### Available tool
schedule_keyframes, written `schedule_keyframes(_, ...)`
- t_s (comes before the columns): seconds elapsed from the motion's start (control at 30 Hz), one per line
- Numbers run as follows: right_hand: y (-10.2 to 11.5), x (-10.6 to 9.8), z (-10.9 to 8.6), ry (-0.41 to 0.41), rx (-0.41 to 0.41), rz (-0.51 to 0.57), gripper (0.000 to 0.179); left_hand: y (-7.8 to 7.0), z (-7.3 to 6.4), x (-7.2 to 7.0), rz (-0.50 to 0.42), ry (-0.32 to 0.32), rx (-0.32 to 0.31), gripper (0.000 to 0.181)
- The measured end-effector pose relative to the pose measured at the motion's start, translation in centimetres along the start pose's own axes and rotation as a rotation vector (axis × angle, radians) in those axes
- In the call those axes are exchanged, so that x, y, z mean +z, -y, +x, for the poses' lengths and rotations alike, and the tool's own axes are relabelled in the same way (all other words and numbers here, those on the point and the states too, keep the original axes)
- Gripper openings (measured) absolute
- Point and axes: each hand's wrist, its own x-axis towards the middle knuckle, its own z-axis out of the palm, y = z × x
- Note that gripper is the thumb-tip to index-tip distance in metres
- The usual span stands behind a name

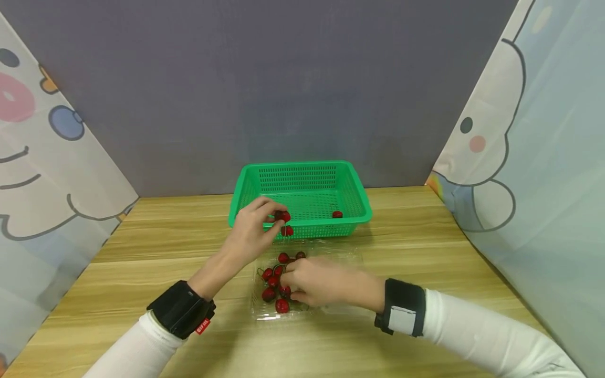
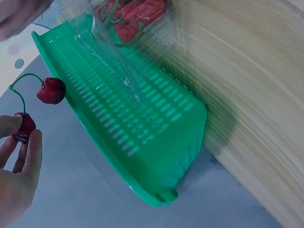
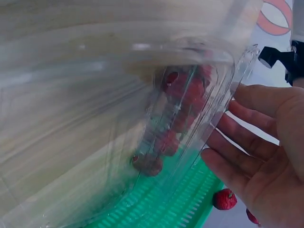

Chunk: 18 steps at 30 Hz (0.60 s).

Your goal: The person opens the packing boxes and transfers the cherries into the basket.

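My left hand (image 1: 252,231) pinches a dark red cherry (image 2: 23,127) between thumb and fingertips at the basket's front rim. A second cherry (image 2: 51,90) dangles beside it, joined by a forked green stem. Several cherries (image 1: 268,294) lie in a clear plastic box (image 1: 264,315) in front of the basket. Over that box reaches my right hand (image 1: 316,281), fingertips right at the cherries. In the right wrist view its fingers (image 3: 242,137) are loosely bent and apart, beside the clear plastic edge. The green basket (image 1: 364,212) has one cherry (image 1: 337,214) inside, at the front right.
The box's clear lid (image 1: 350,254) lies folded out to the right, partly under my right forearm. A grey panel (image 1: 302,94) rises behind the basket, and printed sheets (image 1: 510,157) flank the wooden table (image 1: 179,241) on both sides.
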Motion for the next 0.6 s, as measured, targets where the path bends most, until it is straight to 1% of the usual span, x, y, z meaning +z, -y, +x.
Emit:
schedule_keyframes(0.13, 0.4, 0.2, 0.1, -0.021, -0.001, -0.021, 0.006, 0.1, 0.2, -0.3, 0.013, -0.015, -0.008, 0.021)
schedule_keyframes(0.23, 0.5, 0.4, 0.2, -0.036, -0.008, -0.038, 0.006, 0.4, 0.4, -0.6, 0.016, -0.023, -0.014, 0.022)
schedule_keyframes(0.4, 0.7, 0.7, 0.2, -0.009, 0.01, -0.039, 0.006, 0.7, 0.7, -1.0, 0.02, -0.026, -0.03, 0.023)
schedule_keyframes(0.6, 0.8, 1.1, 0.3, 0.015, 0.003, -0.032, 0.01, 1.2, 0.6, -1.4, 0.04, -0.033, -0.053, 0.023)
